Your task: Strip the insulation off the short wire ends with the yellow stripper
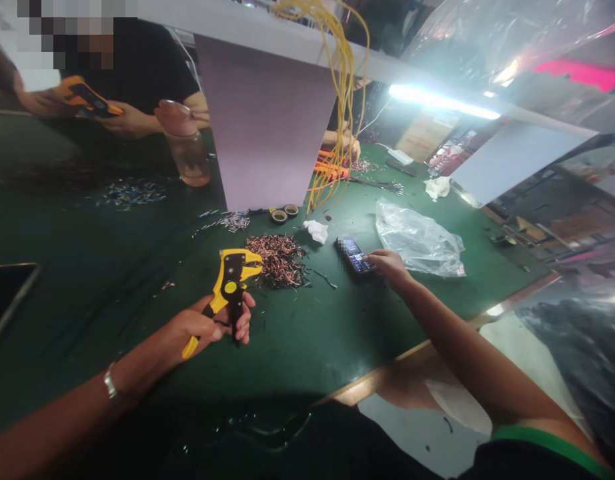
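My left hand (218, 321) is closed around the handles of a yellow and black wire stripper (232, 287), its jaws pointing up and to the right. Just beyond the jaws lies a pile of short copper and black wire pieces (280, 261). Over on the right, my right hand (389, 267) has its fingers drawn together at the lower keypad end of a black mobile phone (356, 255) on the green table. The thumb is hidden there.
Behind the pile are two tape rolls (285, 213), crumpled white tissue (316, 231) and small terminals (232, 221). A clear plastic bag (420, 239) lies right of the phone. Yellow cables (332, 100) hang beside an upright panel (267, 120). Across the table a person holds an orange tool (90, 99).
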`<state>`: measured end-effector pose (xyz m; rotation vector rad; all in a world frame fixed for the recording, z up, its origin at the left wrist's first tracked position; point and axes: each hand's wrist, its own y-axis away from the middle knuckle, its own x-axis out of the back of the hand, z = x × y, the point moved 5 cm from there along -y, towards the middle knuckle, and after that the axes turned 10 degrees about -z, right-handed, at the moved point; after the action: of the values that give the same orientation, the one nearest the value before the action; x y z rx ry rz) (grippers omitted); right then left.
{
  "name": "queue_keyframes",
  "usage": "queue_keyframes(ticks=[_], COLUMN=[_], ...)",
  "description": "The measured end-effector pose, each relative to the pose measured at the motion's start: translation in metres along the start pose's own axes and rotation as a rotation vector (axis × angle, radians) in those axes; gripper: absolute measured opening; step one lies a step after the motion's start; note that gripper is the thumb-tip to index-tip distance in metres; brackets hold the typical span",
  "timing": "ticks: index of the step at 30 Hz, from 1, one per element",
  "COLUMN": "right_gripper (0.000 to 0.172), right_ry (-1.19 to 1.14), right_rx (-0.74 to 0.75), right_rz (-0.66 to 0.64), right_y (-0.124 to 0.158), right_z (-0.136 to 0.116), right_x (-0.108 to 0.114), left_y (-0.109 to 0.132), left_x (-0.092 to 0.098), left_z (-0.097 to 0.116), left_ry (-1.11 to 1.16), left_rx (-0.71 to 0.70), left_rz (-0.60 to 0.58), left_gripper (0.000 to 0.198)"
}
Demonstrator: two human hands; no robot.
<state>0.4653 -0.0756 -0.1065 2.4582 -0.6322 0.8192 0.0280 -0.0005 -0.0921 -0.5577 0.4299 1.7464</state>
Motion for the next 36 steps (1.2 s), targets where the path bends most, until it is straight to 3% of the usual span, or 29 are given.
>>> queue_keyframes(ticks=[9,15,20,24,28,31,36], right_gripper=[0.049,0.042,0.042,0.036,0.049,0.057,0.056], right_ry=[0.399,0.465,-0.061,-0.296,-0.483,-0.521,-0.439], right_rx=[-0.004,-0.020,-0.070,-0.049,0.087,0.189,0.280], right_rz=[0.060,0.112,0.006,-0.090,-0.129,-0.170,-0.185], right_y=[0.019,0.032,0.042,0.066,0.101,0.122,0.133], right_z=[-0.028,-0.038,-0.034,-0.040,-0.059,-0.077,-0.101], right_x=[-0.012,-0.015,-0.015,-0.034,-0.063,-0.088,-0.123], left_y=[-0.001,0.002,0.001,0.003,0.001,-0.005,-0.024], left_x=[0.001,-0.001,-0.001,0.000,-0.007,-0.010,-0.006], left_z=[0.001,0.002,0.001,0.000,0.011,0.023,0.039], left_ry=[0.020,0.046,0.095,0.100,0.069,0.080,0.110], left_rx=[0.019,0.056,0.032,0.024,-0.036,-0.080,-0.111], left_rz=[-0.015,0.040,0.024,0.042,0.056,0.072,0.031], left_gripper=[0.066,0.055,0.053,0.055,0.054,0.053,0.064])
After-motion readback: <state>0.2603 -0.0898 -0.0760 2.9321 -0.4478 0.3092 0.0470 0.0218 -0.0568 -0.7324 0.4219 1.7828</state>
